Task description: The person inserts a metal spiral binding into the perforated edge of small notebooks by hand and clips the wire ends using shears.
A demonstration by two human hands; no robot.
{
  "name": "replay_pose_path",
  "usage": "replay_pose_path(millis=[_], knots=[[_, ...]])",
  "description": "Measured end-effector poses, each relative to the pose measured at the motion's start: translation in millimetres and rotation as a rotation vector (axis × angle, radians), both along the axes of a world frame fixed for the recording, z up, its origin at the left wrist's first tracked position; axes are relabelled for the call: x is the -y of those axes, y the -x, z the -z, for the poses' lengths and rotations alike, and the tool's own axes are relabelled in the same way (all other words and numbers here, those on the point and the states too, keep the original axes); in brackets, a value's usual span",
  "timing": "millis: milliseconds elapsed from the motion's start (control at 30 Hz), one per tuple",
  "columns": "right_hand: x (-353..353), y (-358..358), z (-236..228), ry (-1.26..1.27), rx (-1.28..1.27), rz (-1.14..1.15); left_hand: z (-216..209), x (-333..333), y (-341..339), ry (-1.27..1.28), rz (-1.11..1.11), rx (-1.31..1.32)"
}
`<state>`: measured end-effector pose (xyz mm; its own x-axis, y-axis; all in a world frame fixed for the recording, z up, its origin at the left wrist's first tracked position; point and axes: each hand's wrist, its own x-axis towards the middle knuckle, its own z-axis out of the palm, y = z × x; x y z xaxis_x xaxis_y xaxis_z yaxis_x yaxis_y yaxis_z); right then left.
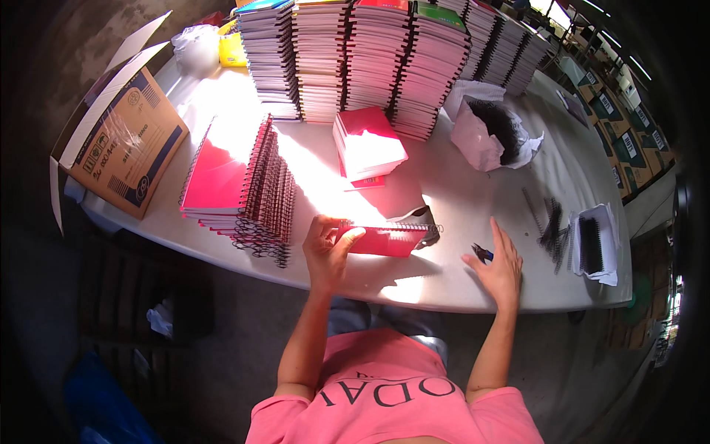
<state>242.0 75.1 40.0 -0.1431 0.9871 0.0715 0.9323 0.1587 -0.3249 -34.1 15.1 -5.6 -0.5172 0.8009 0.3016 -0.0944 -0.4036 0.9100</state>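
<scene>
My left hand (328,250) is closed on the left end of a red spiral notebook (383,243), thumb in front. The notebook is tipped up above the table with its coiled edge on top, and the coil sticks out past its right end. To the right, my right hand (504,268) is open, fingers stretched out over the table. Small blue-handled cutting pliers (481,253) show between its thumb and fingers; whether they touch the hand I cannot tell. Behind the held notebook sits a dark grey object (427,223), partly hidden.
A stack of red spiral notebooks (214,177) stands left, beside an open cardboard box (126,140). Red-covered books (370,144) lie mid-table. Tall book stacks (318,66) line the back. Loose black coils (551,229), a paper-lined box of coils (594,244) and a paper-wrapped bundle (481,133) sit right.
</scene>
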Motion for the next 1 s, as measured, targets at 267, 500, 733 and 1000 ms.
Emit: replay_pose_path(millis=[267,500,733,1000], knots=[[55.9,2.0,27.7,-0.207,-0.410,-0.047,-21.4,4.6,-35.0,-0.077,-0.327,-0.193],[70.5,87.6,-49.5,-0.394,-0.392,-0.491,-39.5,9.7,-38.4,-0.195,-0.410,-0.549],[72.6,88.2,-47.5,-0.228,-0.455,-0.533,-45.5,13.9,-44.4,-0.157,-0.393,-0.526],[74.5,81.0,-27.9,0.604,-1.204,-0.501,-39.9,10.4,-45.3,-0.193,-0.419,-0.530]])
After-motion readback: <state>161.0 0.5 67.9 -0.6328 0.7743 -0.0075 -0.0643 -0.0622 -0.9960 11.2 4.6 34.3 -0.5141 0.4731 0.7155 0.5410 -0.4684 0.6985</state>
